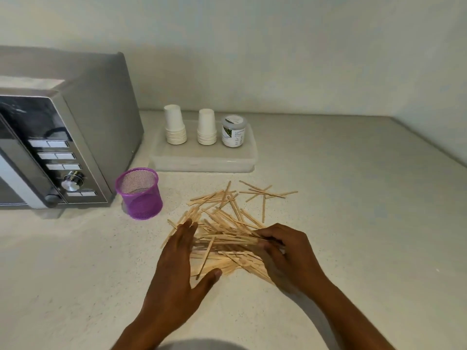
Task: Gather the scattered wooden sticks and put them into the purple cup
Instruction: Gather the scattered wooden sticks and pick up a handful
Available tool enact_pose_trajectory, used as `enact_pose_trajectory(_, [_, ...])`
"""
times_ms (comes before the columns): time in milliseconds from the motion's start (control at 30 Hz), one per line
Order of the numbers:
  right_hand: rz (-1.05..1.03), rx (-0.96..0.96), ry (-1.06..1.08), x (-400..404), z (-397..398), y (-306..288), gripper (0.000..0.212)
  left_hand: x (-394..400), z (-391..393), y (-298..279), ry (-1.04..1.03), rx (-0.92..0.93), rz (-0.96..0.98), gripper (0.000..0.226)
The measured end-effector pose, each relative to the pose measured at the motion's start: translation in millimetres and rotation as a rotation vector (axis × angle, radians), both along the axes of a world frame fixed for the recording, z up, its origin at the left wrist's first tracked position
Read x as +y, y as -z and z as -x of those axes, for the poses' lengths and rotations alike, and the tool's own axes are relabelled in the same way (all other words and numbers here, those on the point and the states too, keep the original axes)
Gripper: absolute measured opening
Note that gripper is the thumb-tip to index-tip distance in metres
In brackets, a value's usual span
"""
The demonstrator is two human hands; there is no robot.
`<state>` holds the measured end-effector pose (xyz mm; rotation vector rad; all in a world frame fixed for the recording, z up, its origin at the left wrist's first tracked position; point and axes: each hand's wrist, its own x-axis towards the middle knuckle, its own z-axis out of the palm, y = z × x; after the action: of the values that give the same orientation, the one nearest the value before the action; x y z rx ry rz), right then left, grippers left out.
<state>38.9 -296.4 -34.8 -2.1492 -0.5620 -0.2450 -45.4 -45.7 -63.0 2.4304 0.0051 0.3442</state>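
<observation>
Sticks (pixel 227 238) look light, stiff, slippery; my flat left hand (pixel 177 263) corrals them, right hand (pixel 285 253) pinches a bundle midway; cup (pixel 139 193) at ten o'clock.

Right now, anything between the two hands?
Yes. Head view: the wooden sticks lie piled between the left hand and right hand, both touching the pile.

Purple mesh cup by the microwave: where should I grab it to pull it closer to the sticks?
Probably wrap a hand around the side wall of the round purple wire-mesh cup, coming from its right, the pile's side. It stands upright and open-topped, and the silver microwave oven crowds its left. The thin mesh wall looks light, so grip gently.
</observation>
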Motion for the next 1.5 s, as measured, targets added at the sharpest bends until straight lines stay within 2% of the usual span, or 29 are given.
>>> enact_pose_trajectory(167, [-0.203,0.286,0.035,-2.2,0.1,-4.6,0.03,-23.0,-0.7,-9.5,-0.07,-0.072,0.179,0.091])
enact_pose_trajectory(267, [-0.336,0.428,0.013,3.7,1.3,-5.7,0.042,-46.9,-8.8,-22.6,-0.102,-0.033,0.338,0.09])
enact_pose_trajectory(367, [-0.484,0.532,0.011,12.7,2.3,-7.4,0.027,-66.7,-20.5,-33.0,-0.055,0.033,0.533,0.072])
enact_pose_trajectory(433, [-0.537,0.568,-0.001,19.9,4.7,-7.6,0.023,-77.1,-27.6,-34.1,-0.028,0.099,0.758,0.06])
enact_pose_trajectory(500, [-0.532,0.568,0.009,25.3,5.8,-6.3,0.023,-83.9,-34.0,-34.0,-0.015,0.145,0.899,0.055])
enact_pose_trajectory(567, [-0.552,0.579,0.025,28.6,5.4,-5.2,0.02,-87.1,-39.1,-33.9,0.003,0.159,0.952,0.057])
enact_pose_trajectory(700, [-0.514,0.509,0.062,36.0,1.5,-3.0,0.018,-90.2,-49.5,-31.1,-0.014,0.128,1.004,0.052])
enact_pose_trajectory(800, [-0.564,0.488,0.026,46.8,4.2,-4.6,0.023,-94.4,-61.8,-32.9,-0.047,0.064,0.975,0.045])
enact_pose_trajectory(900, [-0.561,0.428,0.035,56.7,5.8,-6.0,0.039,-97.7,-75.6,-35.1,-0.113,-0.002,0.905,0.022])
enact_pose_trajectory(967, [-0.529,0.358,0.065,60.8,3.5,-6.5,0.035,-99.6,-82.4,-34.6,-0.123,-0.033,0.928,0.01])
enact_pose_trajectory(1067, [-0.455,0.213,0.088,65.4,-1.7,-8.6,0.033,-101.6,-88.1,-35.1,-0.148,-0.081,0.963,0.013])
enact_pose_trajectory(1333, [-0.199,0.047,-0.043,83.2,-14.7,-1.4,0.042,-84.9,-102.9,-47.1,-0.281,-0.161,1.236,0.014])
enact_pose_trajectory(1500, [-0.046,-0.23,0.026,80.0,-13.7,0.6,0.029,-70.7,-115.7,-46.1,-0.379,-0.145,1.463,0.016])
